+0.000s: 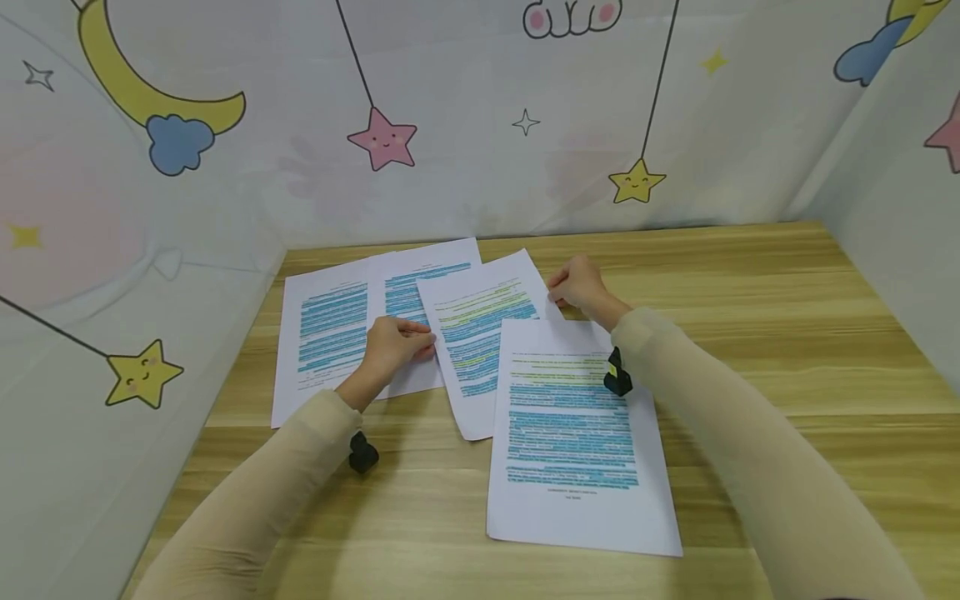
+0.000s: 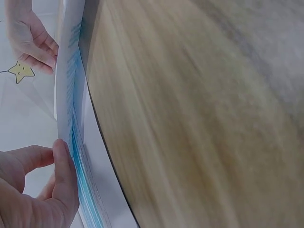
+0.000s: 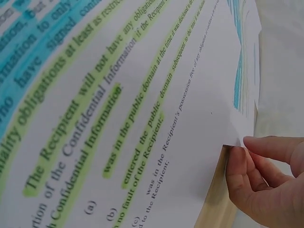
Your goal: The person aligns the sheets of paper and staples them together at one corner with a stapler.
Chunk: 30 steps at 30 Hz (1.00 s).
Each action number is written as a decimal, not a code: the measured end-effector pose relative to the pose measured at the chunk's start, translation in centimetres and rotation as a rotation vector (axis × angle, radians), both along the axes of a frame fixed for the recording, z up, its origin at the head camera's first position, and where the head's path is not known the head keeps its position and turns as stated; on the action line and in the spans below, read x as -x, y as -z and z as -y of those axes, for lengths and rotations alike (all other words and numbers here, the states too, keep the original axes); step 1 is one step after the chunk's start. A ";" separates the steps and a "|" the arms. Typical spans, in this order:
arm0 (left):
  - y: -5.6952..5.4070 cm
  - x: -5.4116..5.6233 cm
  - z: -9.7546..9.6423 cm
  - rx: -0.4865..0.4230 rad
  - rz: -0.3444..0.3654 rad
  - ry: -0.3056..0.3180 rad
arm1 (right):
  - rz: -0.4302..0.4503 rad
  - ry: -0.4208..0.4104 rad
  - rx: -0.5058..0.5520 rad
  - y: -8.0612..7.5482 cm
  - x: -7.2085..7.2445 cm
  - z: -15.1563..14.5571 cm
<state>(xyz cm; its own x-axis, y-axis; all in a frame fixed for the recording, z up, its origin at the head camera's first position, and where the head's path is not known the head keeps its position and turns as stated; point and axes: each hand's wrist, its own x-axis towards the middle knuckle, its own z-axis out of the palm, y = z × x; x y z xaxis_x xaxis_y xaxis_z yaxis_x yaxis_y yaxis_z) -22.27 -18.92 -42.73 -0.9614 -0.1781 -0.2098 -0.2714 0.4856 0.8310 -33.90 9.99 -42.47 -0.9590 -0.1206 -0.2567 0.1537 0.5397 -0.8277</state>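
Observation:
A printed paper sheet [image 1: 487, 333] with green and blue highlighting lies between my two hands, over part of the sheets at the left. My left hand [image 1: 396, 346] pinches its left edge between thumb and fingers, also seen in the left wrist view. At its far right, my right hand [image 1: 581, 285] pinches the edge near a corner; the right wrist view shows thumb and fingertips meeting there. Nearest to me, another highlighted sheet [image 1: 577, 442] overlaps the pinched one's lower right. The right sleeve hides that sheet's far right corner.
Two blue-highlighted sheets, a left one [image 1: 322, 333] and a further one [image 1: 427, 271], overlap at the table's back left. The wooden table [image 1: 765, 317] meets a white cloth backdrop [image 1: 465, 183] with stars and moons behind and at both sides.

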 end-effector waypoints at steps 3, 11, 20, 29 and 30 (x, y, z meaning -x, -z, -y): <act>-0.1 -0.1 0.0 0.006 0.001 -0.005 | -0.009 -0.008 -0.004 0.2 0.0 0.1; -0.2 -0.1 -0.2 -0.021 -0.002 -0.010 | -0.008 0.008 -0.010 0.0 -0.1 0.1; -0.8 -0.1 -0.3 -0.162 0.032 -0.035 | -0.010 0.029 0.006 -0.3 -0.3 0.0; -1.1 -0.1 -0.2 -0.156 0.031 -0.040 | -0.006 0.020 0.001 -0.7 -0.4 -0.3; -1.2 -0.1 -0.2 -0.166 0.032 -0.040 | -0.010 0.013 0.002 -0.8 -0.4 -0.3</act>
<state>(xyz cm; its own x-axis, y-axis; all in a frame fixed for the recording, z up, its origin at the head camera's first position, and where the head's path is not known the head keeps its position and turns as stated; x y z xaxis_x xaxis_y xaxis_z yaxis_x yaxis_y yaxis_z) -22.18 -18.72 -41.54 -0.9466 -0.1764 -0.2700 -0.3153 0.3304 0.8896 -33.46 10.31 -41.67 -0.9631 -0.1081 -0.2465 0.1523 0.5361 -0.8303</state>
